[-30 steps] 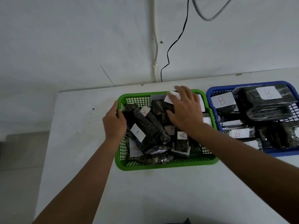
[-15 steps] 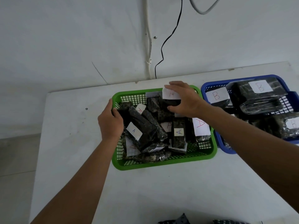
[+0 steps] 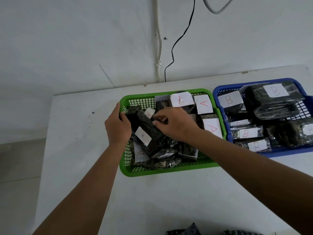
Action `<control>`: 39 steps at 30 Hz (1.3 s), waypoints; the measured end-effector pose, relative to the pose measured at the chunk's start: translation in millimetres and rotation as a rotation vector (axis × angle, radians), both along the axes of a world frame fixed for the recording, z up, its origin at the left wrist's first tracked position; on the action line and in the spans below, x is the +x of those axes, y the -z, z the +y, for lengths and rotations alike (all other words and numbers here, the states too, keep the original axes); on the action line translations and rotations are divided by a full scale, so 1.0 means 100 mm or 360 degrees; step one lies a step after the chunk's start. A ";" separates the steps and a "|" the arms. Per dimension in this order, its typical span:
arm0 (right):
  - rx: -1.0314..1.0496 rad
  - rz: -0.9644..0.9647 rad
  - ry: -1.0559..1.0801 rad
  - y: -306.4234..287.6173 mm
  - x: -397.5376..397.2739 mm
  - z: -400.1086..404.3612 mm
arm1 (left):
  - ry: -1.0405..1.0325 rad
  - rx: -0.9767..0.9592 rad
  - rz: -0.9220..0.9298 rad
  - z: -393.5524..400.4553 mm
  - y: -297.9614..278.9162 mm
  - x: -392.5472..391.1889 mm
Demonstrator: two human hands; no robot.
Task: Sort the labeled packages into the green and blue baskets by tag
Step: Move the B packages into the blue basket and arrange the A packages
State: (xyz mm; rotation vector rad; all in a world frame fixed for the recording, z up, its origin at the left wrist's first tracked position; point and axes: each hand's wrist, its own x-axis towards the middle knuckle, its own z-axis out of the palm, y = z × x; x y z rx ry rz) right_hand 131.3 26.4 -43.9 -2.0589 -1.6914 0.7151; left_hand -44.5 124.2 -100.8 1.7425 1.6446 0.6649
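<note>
A green basket [image 3: 162, 171] on the white table holds several dark wrapped packages with white tags marked A. To its right a blue basket [image 3: 220, 89] holds several dark packages tagged B. My left hand [image 3: 117, 128] grips the green basket's left rim and the end of a long dark package [image 3: 149, 133] tagged A. My right hand [image 3: 176, 125] reaches into the basket's middle, its fingers curled and pinching the upper end of a dark package beside that one.
The white table [image 3: 76, 158] stands against a white wall with a black cable [image 3: 177, 39] and a white conduit [image 3: 158, 48] hanging down. Dark wrapped items [image 3: 186, 230] peek in at the table's near edge. The blue basket runs off the right edge of view.
My right hand left the tagged package at the basket's back and came down and left to the packages in the middle. My left hand stays on the left rim.
</note>
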 end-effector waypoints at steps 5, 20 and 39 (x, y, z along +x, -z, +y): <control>-0.0358 -0.0169 0.0042 0.04 -0.26 0.14 | -0.0027 -0.0067 -0.0058 0.01 -0.03 -0.02; -0.0239 0.1173 0.0774 -0.27 0.23 0.17 | -0.0031 -0.0061 -0.0099 0.00 0.02 0.00; 0.0217 0.0786 0.1118 -0.39 0.65 -0.17 | 0.0023 0.0021 0.0080 -0.07 -0.10 0.04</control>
